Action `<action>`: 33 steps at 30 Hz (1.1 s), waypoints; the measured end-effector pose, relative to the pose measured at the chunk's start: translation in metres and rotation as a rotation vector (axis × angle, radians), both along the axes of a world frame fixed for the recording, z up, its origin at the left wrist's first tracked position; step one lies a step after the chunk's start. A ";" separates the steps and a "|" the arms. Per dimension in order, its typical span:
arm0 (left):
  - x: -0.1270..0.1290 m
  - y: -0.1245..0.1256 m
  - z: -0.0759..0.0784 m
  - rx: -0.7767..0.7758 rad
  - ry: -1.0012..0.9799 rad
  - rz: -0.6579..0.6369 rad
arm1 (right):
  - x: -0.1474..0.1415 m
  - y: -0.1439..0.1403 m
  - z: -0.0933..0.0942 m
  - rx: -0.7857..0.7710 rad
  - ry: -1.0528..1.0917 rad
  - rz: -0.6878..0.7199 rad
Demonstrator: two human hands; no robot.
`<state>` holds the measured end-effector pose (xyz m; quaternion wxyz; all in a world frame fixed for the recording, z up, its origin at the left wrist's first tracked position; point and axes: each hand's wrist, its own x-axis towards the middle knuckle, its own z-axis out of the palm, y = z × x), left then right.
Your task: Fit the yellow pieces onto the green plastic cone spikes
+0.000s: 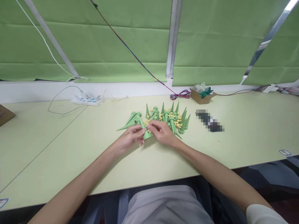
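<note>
While the tabletop (245,137) carries everything, a pile of green cones (171,118) w/ yellow bits sits mid-table toward the far edge; left hand (130,138) & right hand (162,132) meet just in front, both pinching one green cone (145,130); cardboard box (202,97) & power strip (87,100) lie along the far edge.

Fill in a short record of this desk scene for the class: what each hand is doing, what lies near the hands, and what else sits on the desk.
left hand: left hand grips the green cone from the left
right hand: right hand pinches the same cone at its wide end
near the hands: pile of green cones with small yellow pieces, just behind the hands
desk: pale desk
far left: white power strip
far right: cardboard box holding a bag
wall: green blinds
</note>
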<state>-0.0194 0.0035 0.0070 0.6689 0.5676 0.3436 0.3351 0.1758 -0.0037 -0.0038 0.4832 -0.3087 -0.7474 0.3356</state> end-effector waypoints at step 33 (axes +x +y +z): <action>0.000 -0.005 -0.017 1.188 0.555 0.197 | -0.002 0.010 -0.007 -0.164 -0.033 -0.072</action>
